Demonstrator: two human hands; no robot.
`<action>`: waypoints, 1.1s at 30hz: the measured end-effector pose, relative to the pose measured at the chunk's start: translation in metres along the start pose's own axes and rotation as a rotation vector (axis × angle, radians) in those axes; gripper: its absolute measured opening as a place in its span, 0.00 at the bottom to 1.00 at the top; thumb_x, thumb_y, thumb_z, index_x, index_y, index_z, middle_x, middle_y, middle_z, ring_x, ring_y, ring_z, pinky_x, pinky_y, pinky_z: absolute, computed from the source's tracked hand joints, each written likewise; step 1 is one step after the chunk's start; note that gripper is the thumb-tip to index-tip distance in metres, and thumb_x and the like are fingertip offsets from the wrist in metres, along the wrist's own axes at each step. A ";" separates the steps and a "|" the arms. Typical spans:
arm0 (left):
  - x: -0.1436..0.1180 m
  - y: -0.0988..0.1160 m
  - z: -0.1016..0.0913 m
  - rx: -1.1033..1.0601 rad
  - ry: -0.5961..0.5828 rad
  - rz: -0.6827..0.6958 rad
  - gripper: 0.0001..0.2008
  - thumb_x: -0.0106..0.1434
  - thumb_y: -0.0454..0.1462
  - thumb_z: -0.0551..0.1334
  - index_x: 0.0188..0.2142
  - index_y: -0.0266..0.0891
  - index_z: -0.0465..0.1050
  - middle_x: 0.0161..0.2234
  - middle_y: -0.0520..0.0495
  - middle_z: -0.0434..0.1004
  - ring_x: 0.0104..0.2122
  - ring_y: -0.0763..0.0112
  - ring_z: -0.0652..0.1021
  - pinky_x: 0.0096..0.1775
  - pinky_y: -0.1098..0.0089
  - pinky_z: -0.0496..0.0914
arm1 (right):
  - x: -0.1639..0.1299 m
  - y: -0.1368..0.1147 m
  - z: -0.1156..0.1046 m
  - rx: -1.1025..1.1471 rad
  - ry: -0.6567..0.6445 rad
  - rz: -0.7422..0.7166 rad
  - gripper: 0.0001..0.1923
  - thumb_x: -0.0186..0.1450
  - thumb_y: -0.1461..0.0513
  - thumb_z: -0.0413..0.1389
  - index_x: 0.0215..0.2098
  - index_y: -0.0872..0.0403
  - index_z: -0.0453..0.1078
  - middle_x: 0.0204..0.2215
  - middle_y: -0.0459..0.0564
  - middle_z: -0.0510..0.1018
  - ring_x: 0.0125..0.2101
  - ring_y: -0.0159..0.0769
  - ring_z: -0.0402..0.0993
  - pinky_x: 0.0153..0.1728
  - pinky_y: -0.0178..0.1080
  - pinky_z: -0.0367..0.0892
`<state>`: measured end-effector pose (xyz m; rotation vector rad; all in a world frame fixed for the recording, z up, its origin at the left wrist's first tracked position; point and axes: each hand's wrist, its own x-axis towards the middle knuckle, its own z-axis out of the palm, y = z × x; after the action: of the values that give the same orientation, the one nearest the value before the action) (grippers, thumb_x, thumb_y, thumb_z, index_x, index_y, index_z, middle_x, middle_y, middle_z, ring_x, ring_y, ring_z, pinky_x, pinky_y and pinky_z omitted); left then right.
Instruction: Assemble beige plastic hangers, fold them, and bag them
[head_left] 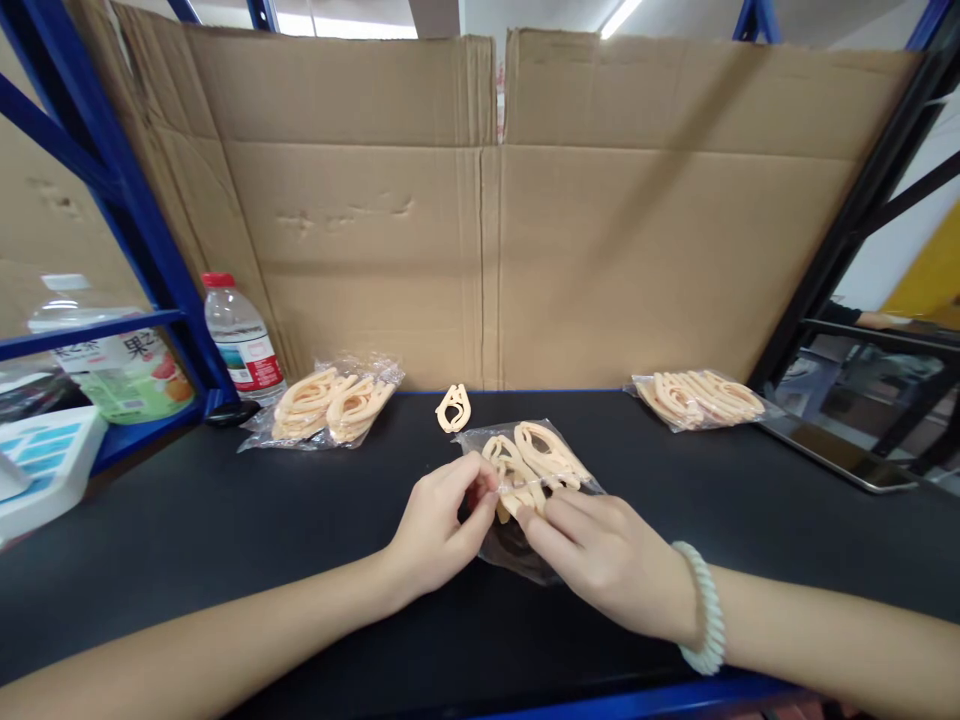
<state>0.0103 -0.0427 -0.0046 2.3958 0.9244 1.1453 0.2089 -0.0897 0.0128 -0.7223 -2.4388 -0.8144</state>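
A clear plastic bag (pixel 536 455) of peach-coloured plastic clips lies on the black table (pixel 225 520) in front of me. My left hand (pixel 439 525) pinches the bag's near left edge with thumb and fingers. My right hand (pixel 600 555), with a pale bead bracelet on the wrist, holds the bag's near side, fingers pressed on the clips inside. One loose peach clip (pixel 454 408) lies just beyond the bag, apart from both hands.
A filled bag of clips (pixel 330 405) lies at the back left, another (pixel 697 398) at the back right. A water bottle (pixel 241 340) stands by the blue rack post. Cardboard (pixel 487 210) walls the back. A tablet (pixel 840 450) lies at the right.
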 end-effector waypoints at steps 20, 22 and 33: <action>-0.002 -0.004 0.000 -0.024 0.027 -0.034 0.04 0.62 0.32 0.54 0.32 0.40 0.64 0.27 0.53 0.68 0.27 0.72 0.70 0.33 0.71 0.65 | 0.015 0.000 0.022 0.370 -0.317 0.198 0.23 0.67 0.58 0.50 0.56 0.63 0.63 0.54 0.65 0.69 0.58 0.50 0.60 0.59 0.55 0.56; -0.002 -0.004 -0.001 -0.025 0.025 -0.036 0.04 0.62 0.31 0.54 0.32 0.40 0.64 0.27 0.53 0.68 0.28 0.71 0.70 0.33 0.71 0.65 | 0.019 0.003 0.029 0.368 -0.334 0.211 0.24 0.67 0.54 0.50 0.55 0.61 0.64 0.54 0.65 0.69 0.57 0.53 0.60 0.57 0.58 0.56; -0.003 -0.005 0.000 -0.022 0.024 -0.075 0.05 0.63 0.31 0.53 0.32 0.41 0.63 0.28 0.54 0.67 0.27 0.72 0.69 0.32 0.72 0.64 | 0.013 0.013 0.015 0.413 -0.388 0.106 0.11 0.66 0.61 0.51 0.44 0.57 0.67 0.46 0.59 0.71 0.46 0.46 0.69 0.48 0.50 0.67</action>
<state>0.0071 -0.0412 -0.0091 2.3142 0.9951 1.1528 0.2028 -0.0666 0.0147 -0.8982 -2.7497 -0.1196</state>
